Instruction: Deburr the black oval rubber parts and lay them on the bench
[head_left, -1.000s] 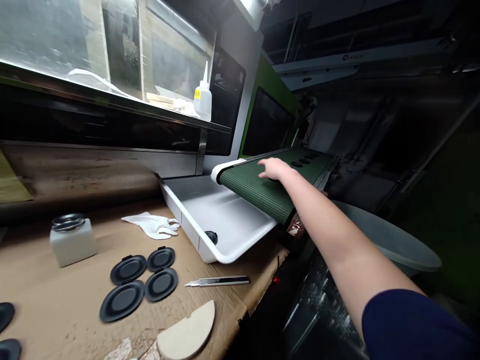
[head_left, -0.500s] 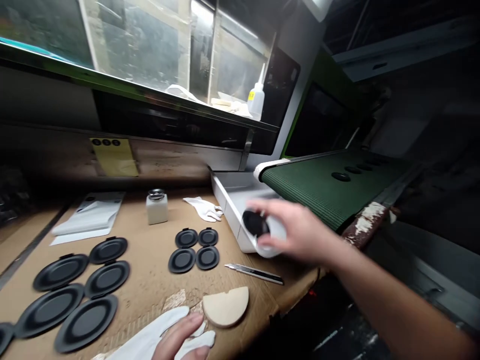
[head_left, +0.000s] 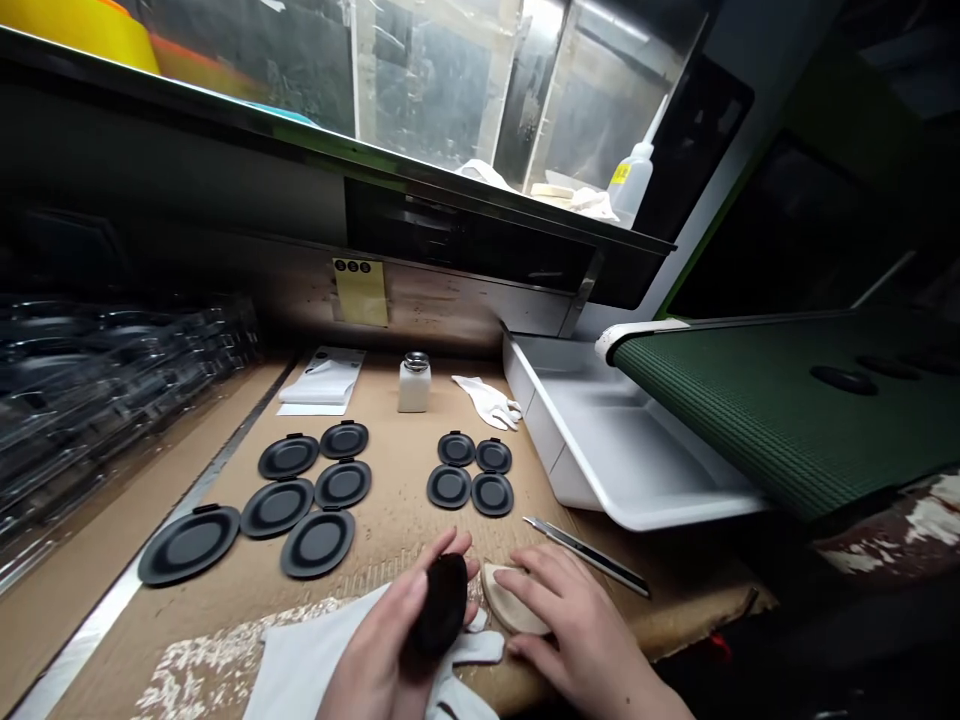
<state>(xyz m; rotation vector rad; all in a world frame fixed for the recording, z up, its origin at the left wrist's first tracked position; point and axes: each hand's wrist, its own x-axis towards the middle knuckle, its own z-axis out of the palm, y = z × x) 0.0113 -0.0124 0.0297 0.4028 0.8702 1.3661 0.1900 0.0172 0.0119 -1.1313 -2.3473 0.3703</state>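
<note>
Right now our left grip (head_left: 382,650) is nearly closed around a black disc (head_left: 442,605), which stands tilted on its edge with the fingers curled over the top and the palm behind it; how much of its underside the palm covers we cannot tell. Our right grip (head_left: 577,625) is wide open, fingers spread and pressing down on a cream pad (head_left: 502,600), a rounded piece that lies just beside the disc. The two grips do not touch each other. Under the left grip, reaching toward the pad, lies a white cloth (head_left: 315,660), spread on the cardboard-covered table (head_left: 675,610). To do this well, we judge, we should hold the disc lightly by its rim, so our fingers stay off its face, and keep the pad pinned flat under the right grip so it cannot slide. Ahead of the left grip sit six larger black lids (head_left: 317,543) and, ahead of the gap between the grips, four smaller ones (head_left: 449,487). Just past the right grip lies a utility knife (head_left: 589,555), and farther ahead a white tray (head_left: 600,470) sits under the end of a green belt conveyor (head_left: 750,420).
</note>
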